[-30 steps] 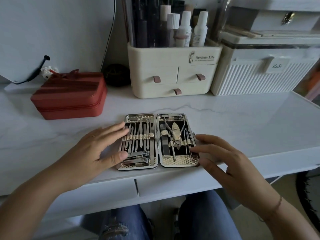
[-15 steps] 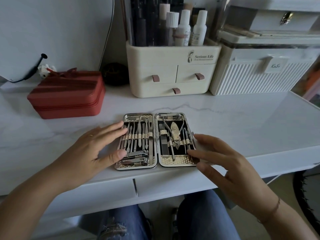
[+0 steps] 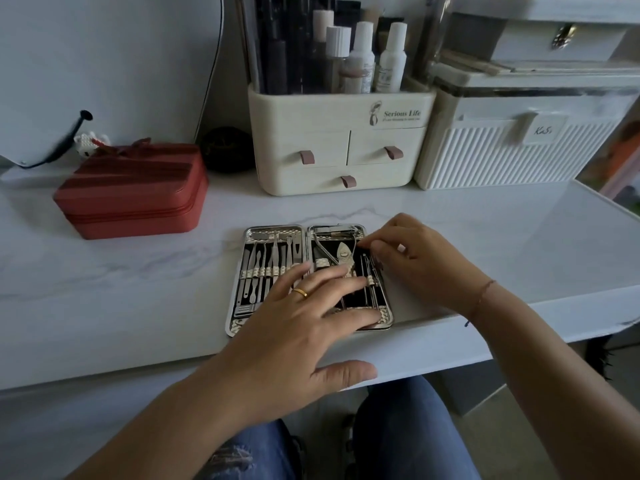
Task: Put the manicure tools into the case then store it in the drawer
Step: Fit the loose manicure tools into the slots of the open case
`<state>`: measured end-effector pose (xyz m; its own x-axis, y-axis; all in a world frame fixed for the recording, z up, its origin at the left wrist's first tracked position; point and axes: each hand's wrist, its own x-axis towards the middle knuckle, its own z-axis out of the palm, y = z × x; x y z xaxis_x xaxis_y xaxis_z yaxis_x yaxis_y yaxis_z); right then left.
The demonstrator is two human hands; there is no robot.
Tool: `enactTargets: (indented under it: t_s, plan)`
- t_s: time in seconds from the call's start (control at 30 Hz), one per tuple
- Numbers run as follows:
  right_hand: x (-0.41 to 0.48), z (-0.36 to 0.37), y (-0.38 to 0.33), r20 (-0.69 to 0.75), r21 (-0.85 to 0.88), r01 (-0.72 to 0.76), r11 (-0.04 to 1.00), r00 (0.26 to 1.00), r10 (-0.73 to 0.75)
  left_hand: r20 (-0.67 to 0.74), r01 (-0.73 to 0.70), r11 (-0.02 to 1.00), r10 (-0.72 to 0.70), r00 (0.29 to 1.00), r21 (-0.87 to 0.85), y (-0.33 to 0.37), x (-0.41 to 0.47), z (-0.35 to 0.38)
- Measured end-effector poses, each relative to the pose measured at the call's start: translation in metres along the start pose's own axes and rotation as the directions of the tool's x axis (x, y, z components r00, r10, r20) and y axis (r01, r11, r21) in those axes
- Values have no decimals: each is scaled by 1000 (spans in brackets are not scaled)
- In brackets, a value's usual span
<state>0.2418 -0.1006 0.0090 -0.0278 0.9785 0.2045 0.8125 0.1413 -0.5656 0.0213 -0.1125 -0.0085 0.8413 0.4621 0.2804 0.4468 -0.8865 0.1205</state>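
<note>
The silver manicure case lies open flat on the white desk, both halves filled with metal tools held under straps. My left hand lies spread across the lower middle of the case, fingers flat on the right half, thumb hanging over the desk edge. My right hand rests at the case's right edge, fingertips pinched at a thin tool near the upper right of the right half; whether it grips the tool is unclear. The cuticle nipper sits between both hands.
A cream organiser with three small drawers and bottles stands behind the case. A red zip box sits at left, a white ribbed box at right. Desk drawers lie under the front edge, above my knees.
My left hand moved right from beside the case onto its middle and right half. My right hand moved up from the lower right corner to the upper right edge, fingers now pinched.
</note>
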Motion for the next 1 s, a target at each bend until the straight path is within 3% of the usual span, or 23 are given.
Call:
enactTargets:
  t_s: [0.4, 0.63, 1.0]
  plan:
    - [-4, -1, 2, 33, 132, -13, 991, 999, 9, 13, 9, 999, -9, 1000, 54, 2, -3, 2]
    - [-18, -5, 4, -17, 295, 16, 955, 1000, -12, 20, 15, 1000, -16, 1000, 26, 3, -3, 0]
    - [-19, 0, 2, -3, 226, 33, 974, 999, -33, 27, 45, 997, -44, 999, -65, 5, 0, -1]
